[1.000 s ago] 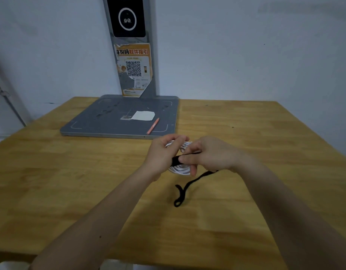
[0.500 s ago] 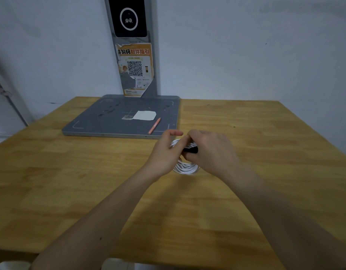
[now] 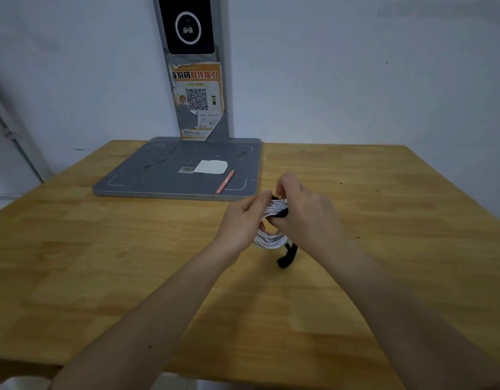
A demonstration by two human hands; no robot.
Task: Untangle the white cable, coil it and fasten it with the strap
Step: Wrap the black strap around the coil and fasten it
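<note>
The strap [image 3: 287, 253]'s loose end hangs below again.

Our forearms reach forward and converge; our left hand [image 3: 243, 220] and right hand [image 3: 302, 212] nearly meet, fingers curled, each with a grip closed round something between them.

Counted on one worktop [image 3: 102, 263]: two hands, one white cable coil [image 3: 269, 240], one black strap [image 3: 287, 256], one grey pad [image 3: 147, 175], one paper slip [image 3: 210, 166], one orange pen [image 3: 225, 182].

A white cable [image 3: 269, 238] wears a black strap [image 3: 286, 257] on a honey-yellow wood-grain desk [image 3: 102, 263], beside a grey pad [image 3: 158, 175] with an orange pen [image 3: 225, 185].
</note>
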